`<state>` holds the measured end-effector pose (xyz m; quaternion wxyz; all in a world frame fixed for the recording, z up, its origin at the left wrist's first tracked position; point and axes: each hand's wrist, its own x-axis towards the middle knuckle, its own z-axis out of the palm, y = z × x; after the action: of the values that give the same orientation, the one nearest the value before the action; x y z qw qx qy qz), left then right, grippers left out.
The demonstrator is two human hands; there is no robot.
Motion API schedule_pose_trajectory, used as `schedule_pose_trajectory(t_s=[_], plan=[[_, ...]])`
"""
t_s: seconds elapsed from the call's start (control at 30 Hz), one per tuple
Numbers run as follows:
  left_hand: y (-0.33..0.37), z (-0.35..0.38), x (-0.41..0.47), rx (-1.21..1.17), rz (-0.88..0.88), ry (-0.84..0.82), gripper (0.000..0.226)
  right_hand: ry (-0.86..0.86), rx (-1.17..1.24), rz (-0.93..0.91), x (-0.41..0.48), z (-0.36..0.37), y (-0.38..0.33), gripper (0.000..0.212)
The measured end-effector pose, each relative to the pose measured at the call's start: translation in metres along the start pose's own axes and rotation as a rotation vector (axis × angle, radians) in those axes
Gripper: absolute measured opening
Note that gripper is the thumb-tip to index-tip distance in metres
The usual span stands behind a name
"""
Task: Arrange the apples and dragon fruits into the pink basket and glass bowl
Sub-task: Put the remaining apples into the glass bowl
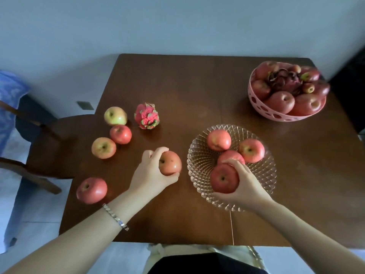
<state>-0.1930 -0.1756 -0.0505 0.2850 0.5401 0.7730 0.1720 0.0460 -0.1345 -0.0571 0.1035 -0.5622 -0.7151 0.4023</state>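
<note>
No legible text, label, brand or number anywhere: none on the apple (170, 163) in the left hand (150, 173), the apple (224, 178) in the right hand (245, 183), the glass bowl (199, 161) under it, the pink basket (256, 104) beyond, or the worktop (177, 86).

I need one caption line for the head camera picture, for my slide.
Left hand grips one apple beside the glass bowl; right hand holds a second apple over it.

Pink basket (254, 99) far right: heaped red apples (281, 101) around a dark dragon fruit (286, 80). Glass bowl (199, 161) holds three apples (218, 140) (fourth apple (224, 180) gripped over its near rim, fifth apple (169, 163) gripped just left). Bright dragon fruit (147, 116), four loose apples (103, 147) further left.
</note>
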Motion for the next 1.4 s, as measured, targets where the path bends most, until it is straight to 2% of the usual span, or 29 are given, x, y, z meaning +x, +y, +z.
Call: schedule_pose_trajectory(t_s=[0.1, 0.3, 0.4, 0.57, 0.73, 0.8, 0.9, 1.0, 1.07, 1.17, 1.27, 1.33, 1.4], plan=[[0.024, 0.021, -0.004, 0.031, 0.062, -0.053, 0.073, 0.092, -0.023, 0.137, -0.009, -0.025, 0.040, 0.079], [0.060, 0.049, -0.007, 0.124, 0.174, -0.108, 0.072, 0.178, -0.153, 0.217, -0.003, -0.040, 0.076, 0.077], [0.069, 0.056, -0.008, 0.154, 0.180, -0.135, 0.073, 0.149, -0.279, 0.200, 0.005, -0.038, 0.075, 0.076], [0.078, 0.061, -0.008, 0.193, 0.170, -0.141, 0.074, 0.129, -0.245, 0.204, 0.009, -0.038, 0.080, 0.081], [0.079, 0.064, -0.007, 0.214, 0.144, -0.166, 0.074, 0.155, -0.319, 0.170, 0.008, -0.036, 0.085, 0.082], [0.081, 0.064, -0.007, 0.220, 0.147, -0.186, 0.074, 0.133, -0.326, 0.184, 0.009, -0.039, 0.082, 0.091], [0.088, 0.063, -0.007, 0.197, 0.177, -0.214, 0.074, 0.118, -0.269, 0.029, 0.009, -0.048, 0.066, 0.102], [0.101, 0.062, -0.004, 0.091, 0.221, -0.222, 0.075, -0.102, -0.217, -0.228, 0.008, -0.052, 0.041, 0.103], [0.113, 0.062, -0.003, -0.029, 0.212, -0.216, 0.079, -0.173, -0.157, -0.268, 0.008, -0.047, 0.029, 0.106], [0.124, 0.059, 0.001, -0.208, 0.121, -0.298, 0.085, -0.090, -0.050, -0.239, 0.011, -0.045, 0.024, 0.104], [0.122, 0.053, 0.018, -0.412, 0.091, -0.358, 0.068, 0.022, -0.006, -0.197, 0.012, -0.055, 0.034, 0.089], [0.116, 0.052, 0.037, -0.350, 0.117, -0.294, 0.055, 0.092, 0.043, -0.137, 0.012, -0.062, 0.043, 0.086], [0.109, 0.059, 0.059, -0.135, 0.125, -0.216, 0.057, 0.167, 0.069, -0.087, 0.013, -0.067, 0.051, 0.085]])
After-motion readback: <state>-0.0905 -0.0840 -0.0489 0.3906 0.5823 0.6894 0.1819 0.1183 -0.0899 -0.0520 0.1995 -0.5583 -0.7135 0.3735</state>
